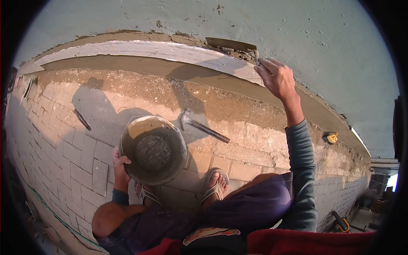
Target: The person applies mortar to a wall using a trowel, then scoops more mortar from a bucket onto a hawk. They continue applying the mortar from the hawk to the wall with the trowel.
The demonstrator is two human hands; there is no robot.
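My right hand (276,77) is closed round the handle of a trowel (231,44), whose blade lies against the wall just above a long pale board (157,50). Rough wet mortar (244,55) shows along the blade's lower edge. Down at the left, my left hand (121,166) grips the rim of a bucket (178,146), thumb over the edge. Grey mortar (153,152) sits in the bottom of the bucket, which stands on the paving in front of my feet.
A hammer (206,130) lies right of the bucket, and a dark narrow tool (82,119) lies to its left. Further right, a yellow object (332,137) rests near the wall base. The grey-green wall (297,29) spans the top. Sandals are on my feet.
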